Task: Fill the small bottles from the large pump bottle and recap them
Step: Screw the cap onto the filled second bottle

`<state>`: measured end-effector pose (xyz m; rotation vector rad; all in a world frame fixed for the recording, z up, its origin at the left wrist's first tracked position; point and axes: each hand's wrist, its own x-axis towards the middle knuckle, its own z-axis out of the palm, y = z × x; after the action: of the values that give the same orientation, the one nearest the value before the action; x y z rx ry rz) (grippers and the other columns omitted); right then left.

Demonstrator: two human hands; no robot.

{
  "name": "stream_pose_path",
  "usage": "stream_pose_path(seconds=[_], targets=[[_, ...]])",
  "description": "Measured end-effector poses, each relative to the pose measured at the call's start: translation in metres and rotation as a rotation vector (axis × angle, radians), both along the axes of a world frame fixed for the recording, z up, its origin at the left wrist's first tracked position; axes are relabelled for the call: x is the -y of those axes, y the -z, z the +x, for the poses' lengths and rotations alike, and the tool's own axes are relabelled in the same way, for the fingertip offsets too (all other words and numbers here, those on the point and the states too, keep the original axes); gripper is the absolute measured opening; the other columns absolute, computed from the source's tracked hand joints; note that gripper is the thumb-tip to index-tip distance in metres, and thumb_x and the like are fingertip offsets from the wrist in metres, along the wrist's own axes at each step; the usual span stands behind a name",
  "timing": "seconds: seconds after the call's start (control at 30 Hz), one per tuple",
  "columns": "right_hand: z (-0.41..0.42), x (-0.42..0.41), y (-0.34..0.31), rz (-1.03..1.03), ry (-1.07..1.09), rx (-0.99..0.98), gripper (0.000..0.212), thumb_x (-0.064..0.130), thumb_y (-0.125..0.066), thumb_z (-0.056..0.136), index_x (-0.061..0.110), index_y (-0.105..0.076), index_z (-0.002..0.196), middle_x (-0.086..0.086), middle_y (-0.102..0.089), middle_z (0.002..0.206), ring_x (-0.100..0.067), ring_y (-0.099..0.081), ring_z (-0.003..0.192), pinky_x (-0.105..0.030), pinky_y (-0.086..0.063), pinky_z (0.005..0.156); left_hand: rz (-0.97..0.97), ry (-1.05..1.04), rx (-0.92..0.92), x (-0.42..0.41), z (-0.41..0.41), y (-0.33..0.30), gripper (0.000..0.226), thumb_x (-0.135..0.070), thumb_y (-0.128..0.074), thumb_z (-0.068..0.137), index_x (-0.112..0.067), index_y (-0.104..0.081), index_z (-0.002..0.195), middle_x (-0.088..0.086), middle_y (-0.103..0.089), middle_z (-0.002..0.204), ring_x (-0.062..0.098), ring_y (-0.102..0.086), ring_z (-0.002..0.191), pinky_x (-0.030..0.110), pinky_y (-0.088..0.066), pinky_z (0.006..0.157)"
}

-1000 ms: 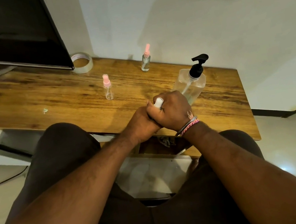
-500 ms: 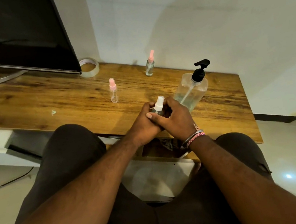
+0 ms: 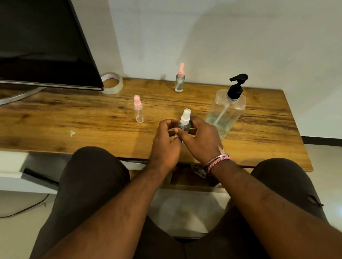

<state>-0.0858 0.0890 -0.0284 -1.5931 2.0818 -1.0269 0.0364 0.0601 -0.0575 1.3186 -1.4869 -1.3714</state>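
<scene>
Both hands, left and right, pinch a small white-capped bottle above the surface, beside the pump bottle.

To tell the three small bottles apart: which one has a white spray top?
The small bottle held between the left hand and the right hand; both bottles standing free have pink tops.
</scene>
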Motion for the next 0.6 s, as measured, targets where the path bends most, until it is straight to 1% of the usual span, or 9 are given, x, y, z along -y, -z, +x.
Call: stream_pose_path(seconds=[0.07,0.13,0.23,0.3,0.37,0.43,0.5,0.57,0.6], targets=[[0.011,0.011,-0.002,-0.018,0.01,0.006,0.035,0.043,-0.073,0.086,0.021,-0.066,0.112,0.007,-0.072,0.096,-0.012,-0.067,0.085,-0.034,-0.058,0.072,-0.089,-0.152,0.056,0.0,0.0,-0.001,0.031,-0.016,-0.063,0.101,-0.027,-0.057,0.13,-0.01,-0.064,0.125,0.004,-0.064,0.112,0.034,-0.061,0.091],[0.023,0.023,-0.002,-0.007,-0.001,-0.005,0.035,0.043,-0.072,0.086,0.02,-0.066,0.113,0.004,-0.072,0.098,-0.015,-0.066,0.086,-0.033,-0.056,0.072,-0.12,-0.266,0.124,0.005,0.006,-0.002,0.031,-0.018,-0.066,0.099,-0.027,-0.057,0.128,-0.01,-0.063,0.122,0.005,-0.064,0.106,0.035,-0.062,0.085],[0.035,0.04,0.002,0.019,-0.007,-0.02,0.036,0.039,-0.072,0.087,0.016,-0.066,0.114,-0.001,-0.071,0.102,-0.019,-0.065,0.089,-0.026,-0.044,0.069,-0.13,-0.4,0.239,0.018,0.015,-0.005,0.04,-0.019,-0.072,0.093,-0.026,-0.053,0.127,-0.008,-0.059,0.12,0.01,-0.063,0.106,0.031,-0.059,0.08],[0.041,0.051,0.004,0.028,0.009,-0.023,0.037,0.04,-0.072,0.088,0.016,-0.065,0.114,-0.002,-0.071,0.103,-0.021,-0.064,0.09,-0.024,-0.038,0.069,-0.125,-0.45,0.328,0.03,0.019,-0.007,0.052,-0.023,-0.076,0.09,-0.022,-0.049,0.134,-0.003,-0.056,0.129,0.015,-0.059,0.116,0.032,-0.056,0.085],[0.044,0.063,0.008,0.033,0.037,-0.022,0.035,0.039,-0.071,0.088,0.016,-0.065,0.113,-0.002,-0.071,0.102,-0.023,-0.064,0.09,-0.024,-0.037,0.069,-0.102,-0.483,0.402,0.044,0.021,-0.004,0.07,-0.032,-0.081,0.085,-0.017,-0.043,0.142,0.004,-0.051,0.139,0.023,-0.052,0.127,0.038,-0.053,0.096],[0.047,0.075,0.01,0.039,0.056,-0.027,0.034,0.039,-0.07,0.088,0.017,-0.064,0.114,-0.003,-0.071,0.104,-0.025,-0.065,0.091,-0.026,-0.039,0.069,-0.076,-0.504,0.46,0.06,0.024,-0.002,0.088,-0.04,-0.084,0.081,-0.015,-0.035,0.149,0.01,-0.046,0.147,0.03,-0.048,0.133,0.046,-0.051,0.103],[0.049,0.088,0.012,0.029,0.063,-0.036,0.036,0.038,-0.07,0.087,0.017,-0.064,0.116,-0.005,-0.071,0.106,-0.026,-0.065,0.094,-0.028,-0.044,0.071,-0.059,-0.481,0.51,0.077,0.027,0.0,0.102,-0.045,-0.085,0.079,-0.014,-0.026,0.156,0.013,-0.041,0.153,0.033,-0.044,0.138,0.05,-0.05,0.107],[0.05,0.099,0.014,0.023,0.058,-0.035,0.037,0.036,-0.071,0.086,0.016,-0.064,0.116,-0.005,-0.072,0.106,-0.027,-0.066,0.095,-0.03,-0.048,0.075,-0.016,-0.466,0.529,0.091,0.03,0.001,0.103,-0.044,-0.083,0.082,-0.015,-0.022,0.159,0.013,-0.041,0.156,0.034,-0.044,0.14,0.049,-0.049,0.107],[0.051,0.106,0.016,0.025,0.056,-0.031,0.036,0.036,-0.071,0.086,0.017,-0.064,0.116,-0.005,-0.072,0.106,-0.026,-0.066,0.095,-0.03,-0.05,0.077,-0.005,-0.463,0.528,0.099,0.031,0.002,0.096,-0.042,-0.082,0.084,-0.015,-0.026,0.158,0.012,-0.045,0.154,0.033,-0.048,0.138,0.047,-0.052,0.103]])
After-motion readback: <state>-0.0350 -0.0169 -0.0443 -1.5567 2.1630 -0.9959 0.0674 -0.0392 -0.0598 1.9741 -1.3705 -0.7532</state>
